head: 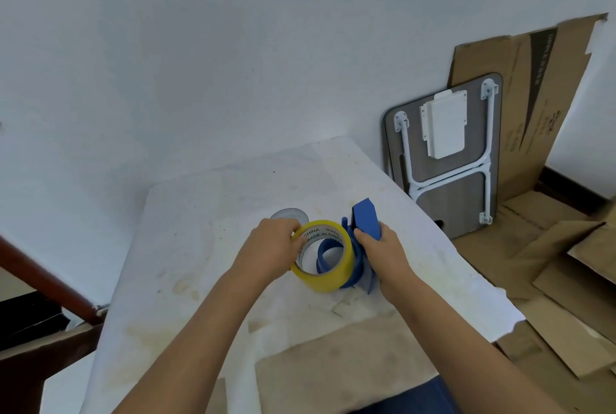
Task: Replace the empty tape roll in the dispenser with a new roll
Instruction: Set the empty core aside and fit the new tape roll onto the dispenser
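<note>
A yellow tape roll [333,275] with a white printed core is in my left hand [271,247], whose fingers grip its left rim. The roll sits around the blue hub of the blue tape dispenser [365,223], which stands on the white-covered table [200,247]. My right hand [383,252] grips the dispenser's handle from the right side. Behind my left hand lies a greyish, nearly bare tape roll [289,214], partly hidden by my fingers.
A folded lap table [446,160] leans on the wall at the right, with flattened cardboard [540,247] behind and below it. A brown cardboard sheet [340,363] lies on the table's near edge. A dark wooden rail [43,277] runs at the left.
</note>
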The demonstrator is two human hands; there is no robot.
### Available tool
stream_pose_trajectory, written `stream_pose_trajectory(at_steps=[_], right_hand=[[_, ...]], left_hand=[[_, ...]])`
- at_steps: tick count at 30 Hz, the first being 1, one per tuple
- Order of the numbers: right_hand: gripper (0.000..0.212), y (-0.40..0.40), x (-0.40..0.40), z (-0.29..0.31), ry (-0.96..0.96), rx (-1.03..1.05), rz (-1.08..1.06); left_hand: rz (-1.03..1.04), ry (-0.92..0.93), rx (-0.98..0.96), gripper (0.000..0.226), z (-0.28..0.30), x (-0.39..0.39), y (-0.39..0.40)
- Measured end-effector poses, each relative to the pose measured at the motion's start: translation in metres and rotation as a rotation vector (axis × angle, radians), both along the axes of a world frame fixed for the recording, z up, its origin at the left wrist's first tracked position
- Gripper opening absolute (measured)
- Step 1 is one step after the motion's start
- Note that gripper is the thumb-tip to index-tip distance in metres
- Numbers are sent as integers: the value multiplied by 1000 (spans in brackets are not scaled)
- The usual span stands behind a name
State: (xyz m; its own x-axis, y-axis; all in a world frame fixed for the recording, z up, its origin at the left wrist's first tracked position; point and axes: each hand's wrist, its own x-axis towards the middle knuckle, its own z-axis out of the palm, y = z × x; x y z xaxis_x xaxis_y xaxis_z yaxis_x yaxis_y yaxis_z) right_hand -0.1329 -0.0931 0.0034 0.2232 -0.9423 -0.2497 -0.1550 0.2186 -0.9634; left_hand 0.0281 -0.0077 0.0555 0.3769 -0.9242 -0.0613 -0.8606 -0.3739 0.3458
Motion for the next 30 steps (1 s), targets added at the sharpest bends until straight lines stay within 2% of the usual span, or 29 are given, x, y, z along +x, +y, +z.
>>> stream_pose_trajectory(at_steps=[4,7,10,15,22,30], right_hand=[[39,2,-1,0,-50,-66,-21],[57,3,-1,-3,-143,-19,-34],[66,4,-2,-4,-241,41,-35],[69,9,-9,5,-365,194,-7],[62,18,-18,10,-384,268,-3],[63,28,-21,14,-431,291,-25]], left_hand=[[-5,-24,-33,24,1,-3,-1],[-17,-63,-95,18,4,-7,-1],[-20,-117,-124,21,5,-11,0],[-60,-116,-142,24,12,-18,5],[-85,-137,-153,26,20,-24,13],[-154,-423,-125,17,24,-27,19]])
